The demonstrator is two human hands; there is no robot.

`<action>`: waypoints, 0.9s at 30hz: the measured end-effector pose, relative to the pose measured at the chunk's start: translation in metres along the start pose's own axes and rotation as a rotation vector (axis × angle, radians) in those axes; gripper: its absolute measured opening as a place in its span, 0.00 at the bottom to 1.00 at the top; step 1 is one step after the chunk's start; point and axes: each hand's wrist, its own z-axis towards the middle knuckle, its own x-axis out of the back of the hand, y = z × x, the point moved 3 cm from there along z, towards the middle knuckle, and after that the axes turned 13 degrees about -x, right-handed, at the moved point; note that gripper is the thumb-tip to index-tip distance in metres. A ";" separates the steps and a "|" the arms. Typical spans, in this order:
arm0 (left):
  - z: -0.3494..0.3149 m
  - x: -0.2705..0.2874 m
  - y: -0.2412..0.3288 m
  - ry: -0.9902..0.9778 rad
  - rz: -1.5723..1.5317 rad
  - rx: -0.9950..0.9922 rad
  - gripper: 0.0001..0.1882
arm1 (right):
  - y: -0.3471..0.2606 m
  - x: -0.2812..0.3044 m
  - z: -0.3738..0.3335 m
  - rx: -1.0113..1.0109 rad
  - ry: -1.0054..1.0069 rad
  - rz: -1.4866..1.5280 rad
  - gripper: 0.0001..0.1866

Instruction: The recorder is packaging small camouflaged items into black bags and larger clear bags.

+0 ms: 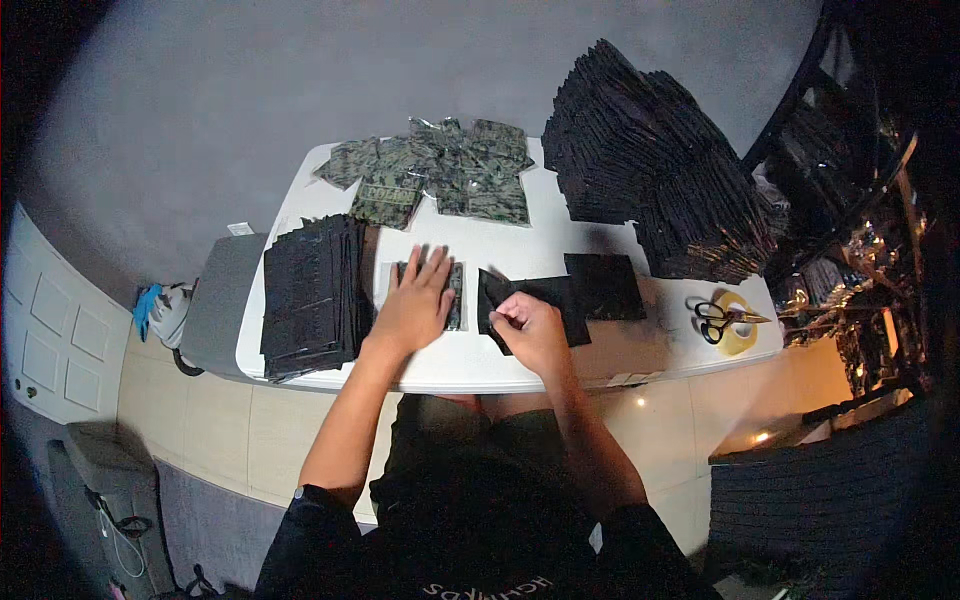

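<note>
My left hand (412, 308) lies flat with its fingers spread, pressing on a small camouflage packet (456, 312) that looks wrapped in clear plastic. Most of that packet is hidden under the palm. To its right, my right hand (533, 332) is closed in a pinch at the left part of a flat black piece (566, 305), whose corner is lifted. Whether it is a bag or a cloth I cannot tell. Another flat black piece (605, 286) lies beyond it, partly alongside.
The white table (300, 195) bears a stack of black pieces (312, 295) at left, camouflage packets (480, 175) at the back and tall black stacks (640, 150) at back right. Black-handled scissors (714, 322) rest on a yellow tape roll (738, 340) near the right edge.
</note>
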 end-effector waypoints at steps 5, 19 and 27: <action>-0.006 -0.015 -0.001 -0.061 0.088 0.029 0.35 | -0.005 -0.005 -0.002 0.014 -0.007 -0.100 0.09; -0.008 0.016 0.023 0.387 -0.359 -0.002 0.20 | -0.009 0.006 -0.003 0.025 -0.068 -0.011 0.07; 0.000 0.013 0.054 0.319 -0.527 0.185 0.12 | -0.020 0.009 -0.018 0.043 -0.031 0.018 0.09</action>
